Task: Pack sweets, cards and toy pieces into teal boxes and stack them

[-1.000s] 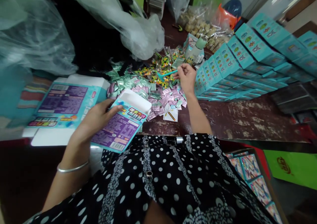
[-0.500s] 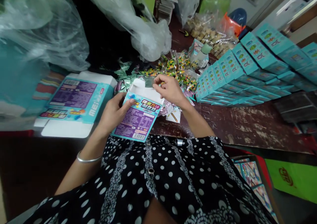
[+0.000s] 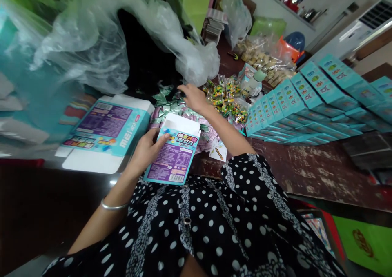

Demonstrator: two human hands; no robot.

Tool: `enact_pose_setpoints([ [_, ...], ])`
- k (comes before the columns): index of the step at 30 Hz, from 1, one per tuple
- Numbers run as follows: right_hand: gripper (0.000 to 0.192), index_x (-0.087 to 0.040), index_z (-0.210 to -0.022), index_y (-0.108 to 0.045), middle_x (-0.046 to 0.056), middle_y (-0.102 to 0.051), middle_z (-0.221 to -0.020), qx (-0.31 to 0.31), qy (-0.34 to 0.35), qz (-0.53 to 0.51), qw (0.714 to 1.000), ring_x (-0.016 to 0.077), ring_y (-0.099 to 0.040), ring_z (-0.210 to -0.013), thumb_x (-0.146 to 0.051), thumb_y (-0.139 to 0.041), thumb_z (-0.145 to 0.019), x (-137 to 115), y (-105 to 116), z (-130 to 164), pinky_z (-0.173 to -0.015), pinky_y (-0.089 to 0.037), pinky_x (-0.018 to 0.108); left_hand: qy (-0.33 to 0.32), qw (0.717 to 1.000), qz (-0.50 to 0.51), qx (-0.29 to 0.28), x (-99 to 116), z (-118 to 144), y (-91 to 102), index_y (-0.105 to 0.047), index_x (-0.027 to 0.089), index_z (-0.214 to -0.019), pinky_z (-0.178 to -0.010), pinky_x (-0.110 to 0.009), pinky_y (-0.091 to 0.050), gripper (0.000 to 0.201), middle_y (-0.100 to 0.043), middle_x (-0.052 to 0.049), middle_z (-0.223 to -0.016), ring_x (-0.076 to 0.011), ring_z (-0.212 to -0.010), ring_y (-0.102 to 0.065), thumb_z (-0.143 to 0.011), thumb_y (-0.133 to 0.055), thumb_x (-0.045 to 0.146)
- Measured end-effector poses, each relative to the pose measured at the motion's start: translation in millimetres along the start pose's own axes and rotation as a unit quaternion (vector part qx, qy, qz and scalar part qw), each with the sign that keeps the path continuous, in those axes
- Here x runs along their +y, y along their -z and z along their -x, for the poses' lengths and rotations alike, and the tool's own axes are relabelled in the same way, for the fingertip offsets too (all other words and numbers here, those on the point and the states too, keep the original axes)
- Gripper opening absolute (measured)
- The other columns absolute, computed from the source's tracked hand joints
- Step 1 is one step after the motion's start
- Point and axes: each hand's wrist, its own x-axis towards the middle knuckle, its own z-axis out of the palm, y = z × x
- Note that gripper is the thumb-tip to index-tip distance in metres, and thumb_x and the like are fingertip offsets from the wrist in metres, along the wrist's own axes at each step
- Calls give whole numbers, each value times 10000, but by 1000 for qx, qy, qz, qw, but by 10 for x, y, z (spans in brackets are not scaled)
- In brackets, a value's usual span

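Observation:
My left hand [image 3: 150, 147] grips the left side of a blue and purple cardboard box [image 3: 173, 160] in front of my body, thumb on its printed face. The box's white top flap [image 3: 180, 122] stands up at its far end. My right hand [image 3: 192, 97] is empty as far as I can see, its fingers stretched out over a pile of small green foil packets [image 3: 168, 101]. Pink packets [image 3: 205, 140] lie behind the box, with a small printed card [image 3: 218, 150] beside them. What is inside the box is hidden.
Flattened-looking larger boxes [image 3: 104, 126] lie to the left. Bags of coloured beads [image 3: 226, 97] and a bottle [image 3: 254, 83] stand beyond my right arm. Rows of stacked turquoise boxes [image 3: 294, 101] fill the right. Clear plastic bagging [image 3: 196, 63] hangs over a black opening at the back.
My right hand has left the box's mouth, where it held a small dark green packet, and reached away to the packet pile. My left hand still holds the box.

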Motion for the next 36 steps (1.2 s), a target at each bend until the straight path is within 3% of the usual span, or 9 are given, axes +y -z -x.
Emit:
enact_pose_setpoints([
  [4,164,-163,-1112,-715,-6,-667,-1019,-15,72,-30,997,101,-591,-975,-37,-703,-1009,-151,-386,-289,-824,-509,150,6,1000,23,5,-44,-12,0,-723,182,-1106,-782,-421,-571,648,-820,-135,-984,-349,-905,-768,-939,-599,796],
  [7,153,-164,-1020,-706,2,-659,-1065,-10,90,-36,995,103,-576,-1020,-12,-719,-1009,-186,-389,-368,-837,-502,147,13,999,44,9,-60,-5,16,-713,184,-1098,-800,-429,-584,672,-825,-140,-1007,-352,-911,-772,-931,-593,825],
  [10,173,-187,-1201,-735,44,-715,-1225,39,79,-64,994,143,-620,-1161,-79,-658,-1091,-87,-109,-304,-1097,-546,256,24,998,49,19,-84,0,40,-714,182,-1115,-795,-416,-588,699,-822,-133,-1031,-353,-939,-770,-932,-590,845],
  [13,210,-242,-1357,-705,56,-738,-1335,150,54,-131,978,176,-652,-1262,-278,-666,-1153,68,322,-81,-1245,-523,367,33,998,52,33,-100,-15,41,-722,167,-1180,-814,-417,-594,729,-821,-131,-1050,-353,-962,-764,-934,-593,841],
  [17,384,-274,-1298,-680,43,-755,-1215,245,21,-268,932,208,-751,-1150,-607,-693,-1109,179,803,373,-1012,-666,385,22,997,66,43,-56,-43,-5,-728,162,-1260,-881,-433,-592,722,-832,-127,-1104,-349,-995,-765,-942,-624,803],
  [22,469,-246,-1184,-665,18,-742,-991,140,-19,-335,932,166,-758,-894,-644,-824,-994,79,990,798,-766,-671,286,-9,993,104,49,57,-25,-80,-737,189,-1227,-870,-429,-603,660,-834,-132,-1140,-337,-996,-775,-945,-669,782],
  [27,372,-207,-1029,-668,-15,-700,-823,-17,-38,-378,925,120,-692,-711,-514,-869,-968,-95,983,861,-670,-604,237,-42,989,132,43,180,23,-141,-717,193,-1187,-869,-428,-641,623,-832,-121,-1073,-322,-949,-790,-924,-733,757],
  [31,214,-173,-929,-711,-6,-701,-790,-161,47,-340,925,110,-637,-696,-363,-768,-1009,-296,903,839,-681,-506,237,-68,986,142,50,292,47,-168,-722,194,-1142,-828,-413,-656,599,-828,-115,-1046,-307,-918,-784,-934,-748,756],
  [36,214,-165,-887,-739,7,-710,-841,-222,177,-220,933,118,-593,-800,-266,-654,-1057,-405,798,879,-796,-440,262,-67,988,118,73,262,33,-160,-756,186,-1168,-824,-413,-638,643,-835,-129,-1094,-313,-953,-775,-941,-731,786],
])
